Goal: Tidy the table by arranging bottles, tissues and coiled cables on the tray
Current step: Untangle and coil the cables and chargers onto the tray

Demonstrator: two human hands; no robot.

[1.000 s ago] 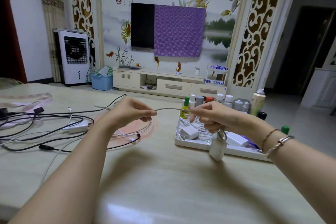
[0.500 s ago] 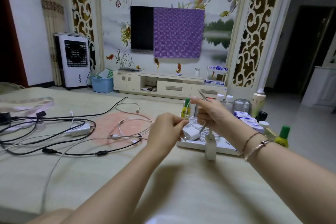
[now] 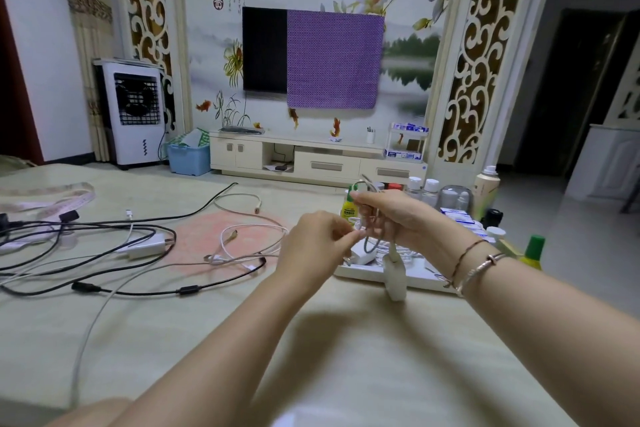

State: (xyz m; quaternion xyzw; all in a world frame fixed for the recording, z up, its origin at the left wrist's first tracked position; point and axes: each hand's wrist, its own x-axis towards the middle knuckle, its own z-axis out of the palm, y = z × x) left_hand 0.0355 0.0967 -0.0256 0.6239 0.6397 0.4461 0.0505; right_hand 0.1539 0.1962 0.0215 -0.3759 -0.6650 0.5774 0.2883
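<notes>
Inside, tray [image 3: 367,276] with white charger [image 3: 362,251], coiled cable [image 3: 401,251], bottles [image 3: 414,185]

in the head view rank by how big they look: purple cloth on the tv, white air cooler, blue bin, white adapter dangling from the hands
1. Purple patterned cloth
2. White air cooler
3. Blue plastic bin
4. White dangling adapter, though it hangs much nearer the camera than the rest.

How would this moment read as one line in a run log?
step: coiling cable | right hand: holds coil, charger hanging | left hand: pinches cable end | tray: behind hands | table: loose cables left
</notes>
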